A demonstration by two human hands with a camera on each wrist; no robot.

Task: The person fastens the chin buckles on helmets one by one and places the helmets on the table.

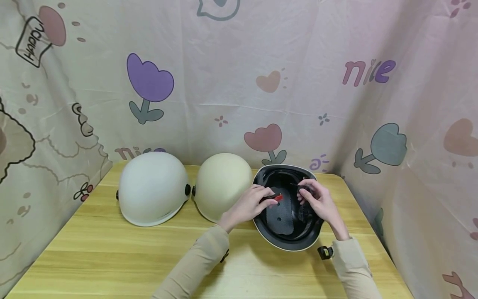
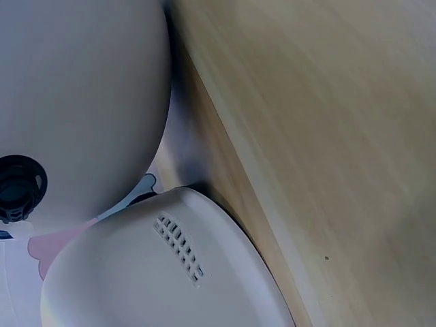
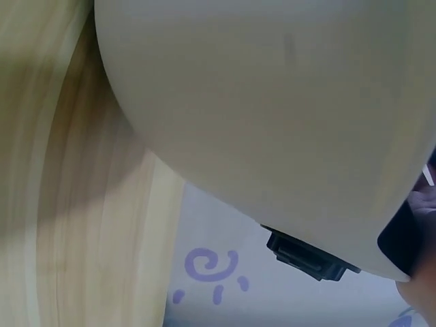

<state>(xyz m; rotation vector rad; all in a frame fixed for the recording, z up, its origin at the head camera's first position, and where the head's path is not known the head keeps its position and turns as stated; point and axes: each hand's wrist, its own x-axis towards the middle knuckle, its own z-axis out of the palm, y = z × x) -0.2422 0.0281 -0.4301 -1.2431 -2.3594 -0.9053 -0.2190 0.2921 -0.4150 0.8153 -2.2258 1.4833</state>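
An upturned helmet [image 1: 283, 245] with a black lining lies at the right of the table, its opening facing me. My left hand [image 1: 254, 200] is over its left rim and pinches a red and black strap buckle [image 1: 278, 198] between thumb and fingers. Over the right side of the opening, my right hand [image 1: 318, 200] holds a black strap [image 1: 294, 185] with bent fingers. In the right wrist view the pale outer shell [image 3: 266, 122] fills most of the picture, with a black clip [image 3: 306, 257] on it; a blurred finger [image 3: 421, 293] shows at the edge.
A white helmet [image 1: 153, 187] and a cream helmet [image 1: 223, 182] stand dome up to the left, side by side, with black side knobs. Behind the wooden table [image 1: 123, 257] hangs a patterned curtain [image 1: 209, 74]. A small black device [image 1: 325, 252] sits by the right cuff.
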